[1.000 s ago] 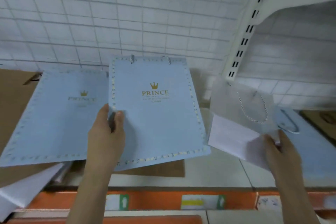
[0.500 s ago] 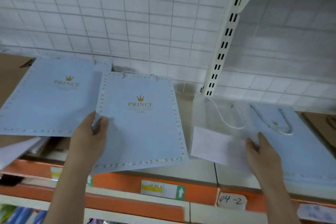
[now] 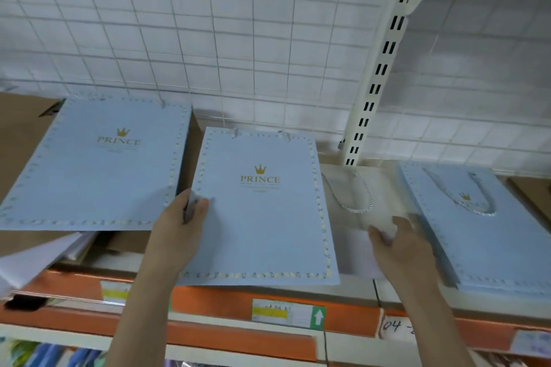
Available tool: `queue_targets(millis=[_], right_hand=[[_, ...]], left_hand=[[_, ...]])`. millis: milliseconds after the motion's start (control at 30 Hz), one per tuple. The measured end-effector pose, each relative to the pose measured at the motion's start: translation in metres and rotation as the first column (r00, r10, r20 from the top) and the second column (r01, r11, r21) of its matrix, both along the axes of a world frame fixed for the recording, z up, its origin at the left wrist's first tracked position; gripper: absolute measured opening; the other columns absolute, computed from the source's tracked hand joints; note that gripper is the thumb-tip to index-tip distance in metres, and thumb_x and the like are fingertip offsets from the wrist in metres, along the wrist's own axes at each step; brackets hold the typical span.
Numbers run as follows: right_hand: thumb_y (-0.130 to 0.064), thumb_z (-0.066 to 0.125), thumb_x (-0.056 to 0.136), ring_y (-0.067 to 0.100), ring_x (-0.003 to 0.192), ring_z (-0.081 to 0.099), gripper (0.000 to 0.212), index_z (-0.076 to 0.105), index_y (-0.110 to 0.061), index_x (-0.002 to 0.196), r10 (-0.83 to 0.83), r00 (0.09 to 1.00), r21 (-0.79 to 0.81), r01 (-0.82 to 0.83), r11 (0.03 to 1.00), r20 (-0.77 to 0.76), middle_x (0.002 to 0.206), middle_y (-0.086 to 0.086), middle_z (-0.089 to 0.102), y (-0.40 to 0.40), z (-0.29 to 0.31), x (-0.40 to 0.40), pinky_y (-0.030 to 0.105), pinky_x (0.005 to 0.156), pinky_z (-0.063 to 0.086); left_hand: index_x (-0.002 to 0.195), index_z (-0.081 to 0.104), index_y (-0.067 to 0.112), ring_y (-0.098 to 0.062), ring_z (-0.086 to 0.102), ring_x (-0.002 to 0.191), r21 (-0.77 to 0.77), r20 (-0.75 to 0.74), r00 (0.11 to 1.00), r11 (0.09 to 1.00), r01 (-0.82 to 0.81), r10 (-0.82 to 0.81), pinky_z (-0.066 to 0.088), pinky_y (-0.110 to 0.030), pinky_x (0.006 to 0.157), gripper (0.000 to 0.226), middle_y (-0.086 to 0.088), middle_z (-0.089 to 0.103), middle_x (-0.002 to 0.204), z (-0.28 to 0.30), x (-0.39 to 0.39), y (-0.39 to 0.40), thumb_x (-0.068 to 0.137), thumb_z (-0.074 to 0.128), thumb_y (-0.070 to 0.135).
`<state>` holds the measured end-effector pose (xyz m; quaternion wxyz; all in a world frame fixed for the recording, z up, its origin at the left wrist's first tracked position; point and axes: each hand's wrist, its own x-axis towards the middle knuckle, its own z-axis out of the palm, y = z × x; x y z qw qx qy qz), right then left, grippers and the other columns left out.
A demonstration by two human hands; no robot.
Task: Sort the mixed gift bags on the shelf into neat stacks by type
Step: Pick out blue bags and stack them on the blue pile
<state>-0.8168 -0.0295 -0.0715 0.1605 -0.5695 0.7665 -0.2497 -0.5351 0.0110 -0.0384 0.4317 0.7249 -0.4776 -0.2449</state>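
Middle gift bag (image 3: 262, 217): pale blue, gold crown and "PRINCE" lettering, cream stitch-pattern border. Left gift bag (image 3: 95, 167): same blue, gold print, same border. Right-hand stack (image 3: 489, 235): blue, gold crown, silver-white twisted cord. Translucent white bag (image 3: 357, 202): frosted, blurred. Shelf front edge (image 3: 351, 319): orange strip, yellow-white-green labels. Back wall (image 3: 208, 24): white grid.

White wire grid (image 3: 238, 24), slotted upright (image 3: 384, 59), possibly price labels (image 3: 287, 313).
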Motion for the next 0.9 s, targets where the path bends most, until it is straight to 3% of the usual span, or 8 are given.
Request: queue_targets(millis=[100, 200, 367, 467, 567, 667, 767, 900], right_hand=[[-0.032, 0.053, 0.092, 0.037, 0.109, 0.053, 0.055, 0.041, 0.001, 0.134, 0.020, 0.996, 0.010, -0.019, 1.000, -0.092, 0.119, 0.025, 0.054, -0.004, -0.005, 0.005, 0.038, 0.088, 0.043], [-0.034, 0.051, 0.092, 0.039, 0.109, 0.050, 0.056, 0.040, 0.001, 0.134, 0.032, 0.988, 0.016, -0.030, 0.999, -0.149, 0.119, 0.025, 0.051, -0.008, -0.010, 0.007, 0.041, 0.091, 0.043], [-0.041, 0.054, 0.089, 0.035, 0.101, 0.049, 0.049, 0.054, 0.003, 0.111, 0.045, 0.990, 0.010, -0.044, 0.999, -0.131, 0.117, 0.022, 0.046, -0.015, -0.009, -0.003, 0.039, 0.089, 0.044], [-0.034, 0.049, 0.093, 0.034, 0.111, 0.048, 0.047, 0.050, 0.001, 0.123, 0.026, 0.993, -0.087, -0.036, 0.996, -0.117, 0.126, 0.021, 0.045, -0.013, -0.002, -0.026, 0.039, 0.091, 0.041], [-0.028, 0.049, 0.093, 0.032, 0.107, 0.051, 0.040, 0.053, -0.003, 0.125, 0.019, 0.994, -0.182, -0.039, 0.982, -0.110, 0.118, 0.018, 0.050, -0.008, 0.005, -0.063, 0.038, 0.088, 0.042], [-0.023, 0.052, 0.092, 0.032, 0.102, 0.056, 0.035, 0.056, -0.005, 0.121, 0.025, 0.992, -0.232, -0.054, 0.971, -0.126, 0.117, 0.018, 0.053, 0.000, 0.010, -0.112, 0.034, 0.085, 0.042], [-0.020, 0.054, 0.091, 0.033, 0.089, 0.060, 0.031, 0.060, -0.003, 0.116, 0.006, 0.990, -0.253, -0.042, 0.966, -0.141, 0.111, 0.019, 0.057, 0.005, 0.006, -0.162, 0.029, 0.076, 0.038], [-0.015, 0.056, 0.089, 0.034, 0.083, 0.061, 0.025, 0.064, -0.002, 0.109, -0.015, 0.991, -0.268, -0.022, 0.963, -0.136, 0.104, 0.020, 0.062, 0.008, -0.003, -0.218, 0.033, 0.075, 0.044]], left_hand=[[0.071, 0.031, 0.004, -0.012, 0.023, 0.049, -0.014, 0.010, 1.000, 1.000, 0.009, -0.009, 0.022, -0.021, 0.048, 0.034, 0.003, 0.022, 0.057, -0.007, 0.004, 0.001, 0.096, 0.043, 0.025], [0.067, 0.029, 0.010, -0.007, 0.023, 0.042, -0.053, 0.001, 1.000, 0.998, 0.022, -0.022, 0.026, -0.014, 0.040, 0.035, 0.005, 0.021, 0.055, -0.007, 0.003, 0.003, 0.096, 0.044, 0.023], [0.067, 0.030, 0.010, -0.006, 0.024, 0.040, -0.059, -0.002, 1.000, 0.998, 0.027, -0.027, 0.024, -0.011, 0.037, 0.035, 0.007, 0.023, 0.052, -0.007, -0.013, 0.000, 0.096, 0.044, 0.024], [0.082, 0.051, 0.009, -0.009, 0.035, 0.052, -0.057, -0.019, 0.999, 0.998, 0.039, -0.040, 0.029, -0.013, 0.044, 0.024, -0.002, 0.039, 0.061, -0.004, -0.035, -0.005, 0.096, 0.043, 0.027], [0.099, 0.058, 0.018, -0.016, 0.048, 0.066, -0.059, -0.070, 0.994, 0.995, 0.079, -0.083, 0.035, -0.025, 0.057, 0.018, -0.015, 0.058, 0.082, -0.003, -0.068, -0.010, 0.096, 0.043, 0.028], [0.101, 0.056, 0.006, -0.018, 0.044, 0.064, -0.055, -0.047, 0.993, 0.993, 0.107, -0.109, 0.033, -0.024, 0.054, 0.027, -0.018, 0.051, 0.078, -0.009, -0.112, -0.017, 0.096, 0.044, 0.029], [0.097, 0.054, 0.028, -0.011, 0.037, 0.056, -0.098, -0.063, 0.984, 0.983, 0.158, -0.164, 0.033, -0.016, 0.048, 0.010, -0.005, 0.042, 0.072, -0.015, -0.167, -0.024, 0.096, 0.044, 0.026], [0.106, 0.053, 0.023, -0.014, 0.038, 0.056, -0.127, -0.111, 0.964, 0.965, 0.228, -0.242, 0.029, -0.011, 0.041, 0.015, -0.007, 0.042, 0.071, -0.021, -0.236, -0.035, 0.097, 0.041, 0.023]])
